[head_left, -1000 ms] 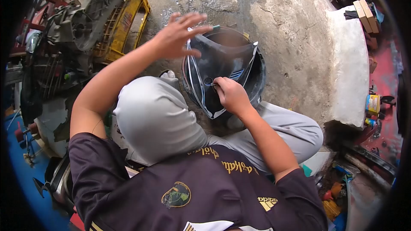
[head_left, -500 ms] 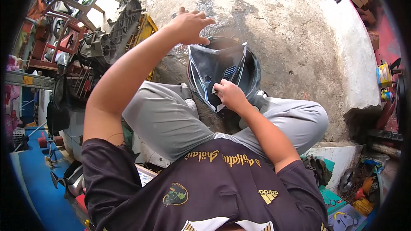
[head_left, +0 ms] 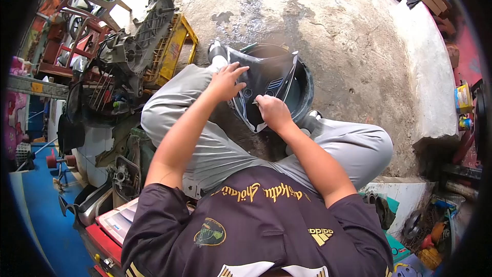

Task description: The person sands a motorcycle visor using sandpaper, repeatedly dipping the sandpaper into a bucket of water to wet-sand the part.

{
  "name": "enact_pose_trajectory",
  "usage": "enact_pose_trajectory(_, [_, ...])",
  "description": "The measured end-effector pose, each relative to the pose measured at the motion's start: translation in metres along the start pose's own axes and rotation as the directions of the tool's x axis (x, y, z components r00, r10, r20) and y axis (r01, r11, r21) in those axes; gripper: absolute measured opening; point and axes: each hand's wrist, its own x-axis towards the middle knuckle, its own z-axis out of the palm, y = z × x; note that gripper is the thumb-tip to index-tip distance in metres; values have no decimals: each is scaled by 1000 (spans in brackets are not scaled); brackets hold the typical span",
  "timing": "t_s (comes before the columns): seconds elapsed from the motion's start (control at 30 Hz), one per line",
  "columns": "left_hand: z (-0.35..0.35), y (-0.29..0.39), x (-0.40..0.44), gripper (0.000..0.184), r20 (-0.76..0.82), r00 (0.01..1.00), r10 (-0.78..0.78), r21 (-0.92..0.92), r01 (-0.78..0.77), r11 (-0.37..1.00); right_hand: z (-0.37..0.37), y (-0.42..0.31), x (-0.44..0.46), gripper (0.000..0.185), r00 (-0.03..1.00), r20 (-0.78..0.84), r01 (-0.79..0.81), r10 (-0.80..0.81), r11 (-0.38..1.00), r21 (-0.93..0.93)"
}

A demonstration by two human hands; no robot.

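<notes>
A black motorcycle body panel with white edges and slotted vents lies across a dark round basin between my legs. My left hand is open at the panel's left side, fingers spread over its surface. Lower on the panel, my right hand is closed in a pinch against it. Something small and pale shows at those fingertips, too small to name. The basin's inside is mostly hidden by the panel.
On the left stand a greasy engine casing, a yellow crate and a red chair frame. A red toolbox is beside me. A white ledge runs along the right, with clutter beyond it.
My left hand has come down from above the basin onto the panel's left side. My right hand stays pinched on the panel, shifted only slightly. My left foot has moved outward beside the basin.
</notes>
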Motion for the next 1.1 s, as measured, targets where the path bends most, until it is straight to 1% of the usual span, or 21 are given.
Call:
enact_pose_trajectory(0.03, [11,0,-3,64,-81,997,-6,-71,0,997,-1,-3,-2,6,1000,4,11,-12,1000,10])
enact_pose_trajectory(0.1, [35,-3,-8,62,-224,974,0,-128,-30,991,-5,-3,-4,4,1000,24,20,-20,1000,6])
enact_pose_trajectory(0.13, [50,-8,-8,62,-223,975,-6,-143,-27,989,-5,-3,-4,5,999,5,48,-48,999,17])
enact_pose_trajectory(0.2, [71,-9,-11,59,-456,889,46,-182,-144,973,-1,-3,-5,8,997,1,74,-74,997,28])
enact_pose_trajectory(0.27, [80,-5,-15,58,-467,884,6,-209,-117,971,2,0,-5,21,998,-7,62,-62,996,67])
enact_pose_trajectory(0.3, [80,-5,-14,58,-484,875,-24,-223,-97,970,4,-2,-5,21,999,-2,54,-54,997,57])
enact_pose_trajectory(0.37, [79,-5,-15,56,-477,878,-45,-284,-106,953,6,-6,-10,20,994,-82,77,-75,997,18])
enact_pose_trajectory(0.4, [79,-7,-15,55,-476,878,-51,-314,-115,942,7,-7,-10,22,991,-96,92,-91,996,7])
enact_pose_trajectory(0.47, [79,-10,-14,51,-491,869,-66,-386,-149,911,7,-8,-11,22,991,-96,95,-95,995,-6])
enact_pose_trajectory(0.5, [79,-12,-14,51,-490,869,-70,-393,-149,908,7,-10,-9,22,989,-104,101,-101,995,-5])
enact_pose_trajectory(0.57, [78,-15,-16,51,-487,871,-62,-450,-190,872,10,-13,-2,23,994,-88,69,-71,997,-23])
enact_pose_trajectory(0.6, [78,-16,-16,52,-505,861,-70,-484,-215,848,10,-12,5,23,991,-120,50,-52,999,-14])
enact_pose_trajectory(0.63, [79,-16,-17,52,-500,862,-84,-495,-205,844,8,-11,14,22,988,-149,33,-33,999,-3])
enact_pose_trajectory(0.7, [80,-18,-16,53,-506,858,-91,-554,-243,796,2,-4,45,20,986,-169,-3,3,1000,4])
enact_pose_trajectory(0.77, [82,-19,-16,54,-498,860,-111,-573,-230,786,-6,4,79,19,979,-200,-42,29,997,-59])
enact_pose_trajectory(0.83, [84,-19,-16,55,-492,862,-124,-584,-222,781,-9,11,100,19,976,-219,8,-15,999,-36])
enact_pose_trajectory(0.87, [85,-19,-16,55,-495,860,-121,-577,-221,786,-4,16,100,20,975,-217,41,-46,999,-26])
enact_pose_trajectory(0.9, [86,-20,-15,55,-500,858,-117,-568,-222,793,-1,14,99,20,976,-213,41,-44,999,-18])
enact_pose_trajectory(1.0, [85,-19,-13,52,-488,861,-146,-604,-212,768,6,-1,66,23,992,-80,86,-98,985,-147])
enact_pose_trajectory(1.1, [82,-16,-12,48,-495,852,-173,-646,-228,729,10,-18,28,29,995,0,96,-97,987,-129])
